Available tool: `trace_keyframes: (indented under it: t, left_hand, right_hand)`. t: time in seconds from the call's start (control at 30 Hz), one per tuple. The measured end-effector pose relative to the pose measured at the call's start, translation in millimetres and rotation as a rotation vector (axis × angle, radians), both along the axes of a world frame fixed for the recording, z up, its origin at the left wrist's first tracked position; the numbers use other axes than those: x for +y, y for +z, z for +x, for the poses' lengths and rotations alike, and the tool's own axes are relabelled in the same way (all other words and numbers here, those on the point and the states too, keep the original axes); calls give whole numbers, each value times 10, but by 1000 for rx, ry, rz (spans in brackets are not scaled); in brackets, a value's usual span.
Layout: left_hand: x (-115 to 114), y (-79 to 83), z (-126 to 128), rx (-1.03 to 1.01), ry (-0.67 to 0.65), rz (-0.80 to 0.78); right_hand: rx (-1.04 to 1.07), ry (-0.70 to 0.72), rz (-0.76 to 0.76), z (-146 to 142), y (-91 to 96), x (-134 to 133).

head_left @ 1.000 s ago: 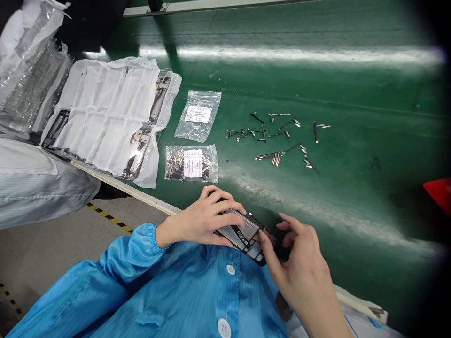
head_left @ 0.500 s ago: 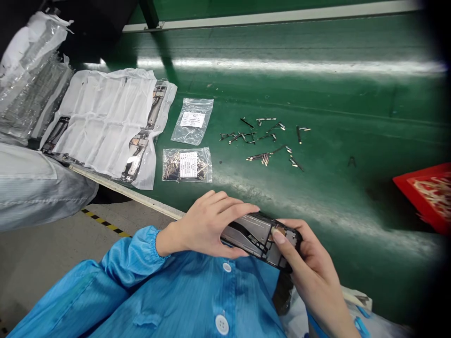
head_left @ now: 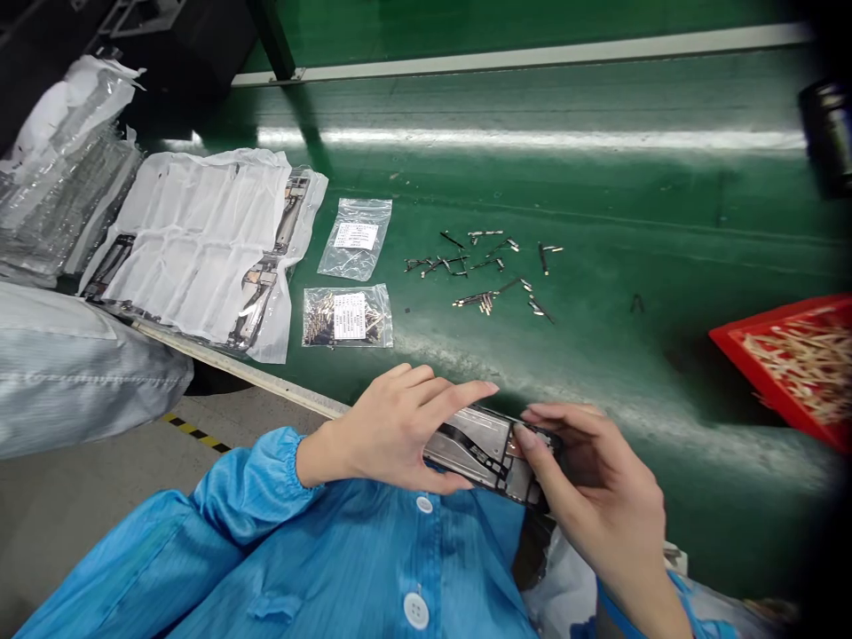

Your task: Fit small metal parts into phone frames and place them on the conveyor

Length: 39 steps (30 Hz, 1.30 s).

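**Phone frame held in both hands**

Green bench [head_left: 599,204] beyond the fingertips, red tray [head_left: 722,335] well right of them. Phone frame [head_left: 474,453] sits between left hand [head_left: 392,430] and right hand [head_left: 599,479]: left fingers spread over it, thumb under its edge; right thumb pressed on it, other fingers curled past it. Loose metal parts [head_left: 483,275] lie ahead of the left fingers.

A single head-worn camera is looking forward and down from above the person, staying close over the left hand [head_left: 392,426] and right hand [head_left: 599,470]. It is facing across the green worktop [head_left: 599,186], which is stretching away to the far edge of the frame, while the blue smock [head_left: 346,550] and the floor [head_left: 59,524] are filling the lower foreground.
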<state>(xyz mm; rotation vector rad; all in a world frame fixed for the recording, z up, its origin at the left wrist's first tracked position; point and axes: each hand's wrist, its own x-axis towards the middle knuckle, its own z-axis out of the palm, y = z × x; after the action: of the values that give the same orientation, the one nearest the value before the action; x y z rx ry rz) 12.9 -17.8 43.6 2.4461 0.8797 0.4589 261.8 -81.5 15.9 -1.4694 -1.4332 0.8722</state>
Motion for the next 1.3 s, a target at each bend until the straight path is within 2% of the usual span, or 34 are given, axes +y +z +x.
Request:
trace_keyframes:
  t: [0.1,0.2,0.33,0.5,0.7,0.87,0.93,1.1,1.3]
  left_hand:
    - [13,24,3,12,-24,-28]
    - [11,19,24,-40,-1,-44]
    - [5,-69,79,-101,138,60]
    - [4,-213,150,-299,278,129]
    - [-65,-382,148,-313,371,175]
    - [-96,-494,121,-298,353,242]
    - [-92,-499,130,-332,345,265]
    - [-79,-423,172,-440,352,291]
    - [-86,-368,180,-492,331,302]
  right_hand:
    - [-113,63,160,47,40,19]
    - [-173,115,207,74,61,33]
    - [-163,127,227,62,10,48]
    - [-133,89,312,3,-63,45]
    - [-116,64,279,-40,50,14]
    - [-36,129,165,-18,131,50]
    - [-79,155,218,-41,118,66]
    - [-269,151,523,-184,18,73]
    - [-311,161,570,-226,-40,51]
